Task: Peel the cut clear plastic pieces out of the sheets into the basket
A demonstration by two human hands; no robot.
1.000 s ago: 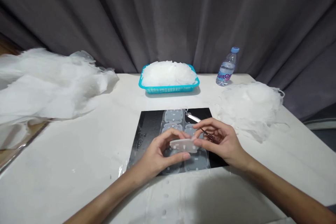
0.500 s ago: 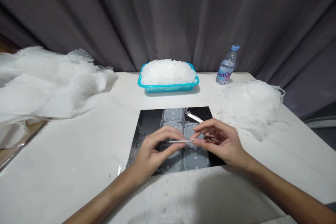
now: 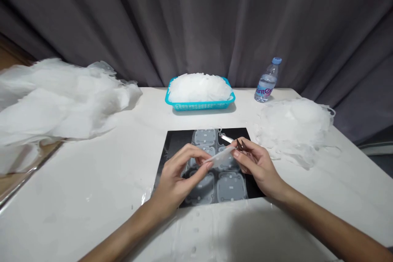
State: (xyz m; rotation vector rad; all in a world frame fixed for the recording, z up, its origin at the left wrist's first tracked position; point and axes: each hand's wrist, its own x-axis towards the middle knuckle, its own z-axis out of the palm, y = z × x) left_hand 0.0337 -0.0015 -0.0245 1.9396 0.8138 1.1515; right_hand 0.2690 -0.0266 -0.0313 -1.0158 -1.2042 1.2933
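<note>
A thin, translucent white silicone-like piece [image 3: 219, 157] is held tilted above the black board [image 3: 170, 143]. My left hand [image 3: 179, 176] pinches its left edge between thumb and fingers. My right hand [image 3: 256, 163] grips the other end, and a dark tool with two pointed tips [image 3: 240, 145] also sits in its fingers; the tool's handle is hidden in the palm. Underneath, a translucent sheet of rounded-square pieces [image 3: 231, 187] lies on the board. Behind my right fingers a slim white and silver tool [image 3: 227, 138] rests on the board, partly covered.
A blue basket [image 3: 199, 107] heaped with translucent pieces stands at the back. To its right is a water bottle [image 3: 267, 82]. A large pile of white translucent sheets [image 3: 58, 102] lies left, and a tangle of scraps [image 3: 297, 127] right. A grey curtain hangs behind.
The piece has turned from nearly edge-on to tilted, its right end raised and its face showing. The dark tool's tips have swung upward in my right hand. The view has shifted slightly.
</note>
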